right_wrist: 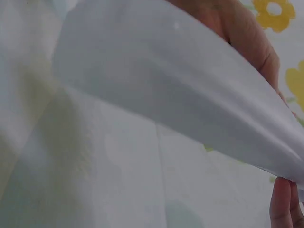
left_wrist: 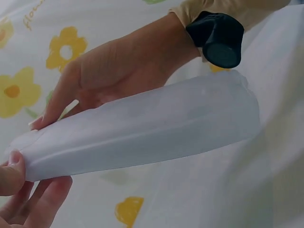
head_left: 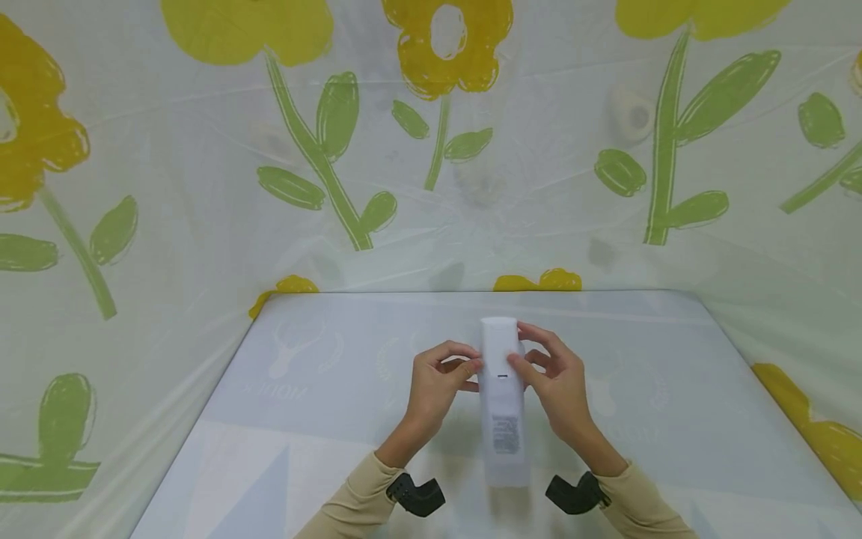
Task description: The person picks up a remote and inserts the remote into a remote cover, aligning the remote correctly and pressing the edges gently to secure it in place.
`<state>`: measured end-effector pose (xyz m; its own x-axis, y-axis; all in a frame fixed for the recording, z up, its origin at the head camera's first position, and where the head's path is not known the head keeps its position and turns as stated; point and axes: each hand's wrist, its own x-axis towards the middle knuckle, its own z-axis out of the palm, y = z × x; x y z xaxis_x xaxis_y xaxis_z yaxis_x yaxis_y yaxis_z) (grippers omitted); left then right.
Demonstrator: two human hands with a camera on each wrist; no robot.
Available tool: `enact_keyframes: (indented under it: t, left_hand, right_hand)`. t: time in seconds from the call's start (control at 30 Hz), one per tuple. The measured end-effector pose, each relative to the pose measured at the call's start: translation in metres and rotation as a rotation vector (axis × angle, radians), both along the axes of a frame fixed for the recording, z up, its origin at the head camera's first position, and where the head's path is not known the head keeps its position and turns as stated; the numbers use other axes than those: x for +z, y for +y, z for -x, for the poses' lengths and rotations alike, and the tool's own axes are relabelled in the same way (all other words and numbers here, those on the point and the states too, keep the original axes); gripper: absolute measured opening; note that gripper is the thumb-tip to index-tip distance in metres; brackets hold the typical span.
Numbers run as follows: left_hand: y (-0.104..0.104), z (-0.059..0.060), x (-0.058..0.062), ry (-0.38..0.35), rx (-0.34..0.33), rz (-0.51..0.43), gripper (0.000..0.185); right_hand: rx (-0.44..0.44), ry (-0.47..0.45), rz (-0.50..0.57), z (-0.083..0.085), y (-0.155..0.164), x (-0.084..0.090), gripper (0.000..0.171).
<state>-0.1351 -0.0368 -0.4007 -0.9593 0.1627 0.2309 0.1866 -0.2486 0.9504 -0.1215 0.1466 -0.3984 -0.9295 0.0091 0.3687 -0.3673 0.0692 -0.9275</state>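
Held upright between both hands is a long white item in a frosted plastic sleeve (head_left: 501, 400), which looks like the back of a remote control. It has a small dark slot and a block of fine print. My left hand (head_left: 441, 378) pinches its left edge near the top, thumb in front. On the opposite edge, the thumb and fingers of my right hand (head_left: 555, 382) grip it. The left wrist view shows the sleeve (left_wrist: 142, 130) lengthwise, its loose end crumpled, with the right hand (left_wrist: 123, 66) beyond. In the right wrist view, the sleeve (right_wrist: 166, 80) partly hides the left hand (right_wrist: 247, 38).
Beneath the hands lies a pale table cover (head_left: 269, 419) with faint printed patterns. A white curtain (head_left: 539, 217) with yellow flowers and green leaves hangs behind the table and along its sides. Dark wrist cameras (head_left: 419, 495) sit on both cuffs.
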Motion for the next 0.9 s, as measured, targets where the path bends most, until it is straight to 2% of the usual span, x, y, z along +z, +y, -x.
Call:
enact_keyframes:
  t: [0.1, 0.23, 0.5, 0.7, 0.8, 0.9]
  left_hand:
    - [0.002, -0.001, -0.001, -0.025, 0.012, 0.01, 0.014]
    - [0.004, -0.002, -0.001, -0.05, 0.033, 0.024, 0.013]
    - [0.006, 0.0, 0.002, -0.078, 0.038, 0.05, 0.012]
    - [0.008, 0.002, 0.005, -0.06, 0.03, 0.159, 0.043]
    - [0.009, 0.002, 0.006, -0.037, 0.073, 0.18, 0.05]
    - [0.008, 0.002, 0.007, -0.026, 0.097, 0.156, 0.052]
  right_hand:
    - [-0.018, 0.043, -0.02, 0.001, 0.001, 0.001, 0.045]
    - [0.01, 0.086, -0.037, 0.001, 0.002, 0.003, 0.046]
    - [0.025, 0.015, -0.071, 0.002, 0.005, 0.001, 0.045]
    - [0.028, -0.009, -0.079, 0.002, 0.008, -0.003, 0.042]
    - [0.069, 0.034, -0.081, 0.002, 0.011, -0.006, 0.037]
    - [0.097, 0.087, -0.095, 0.003, 0.015, -0.01, 0.033]
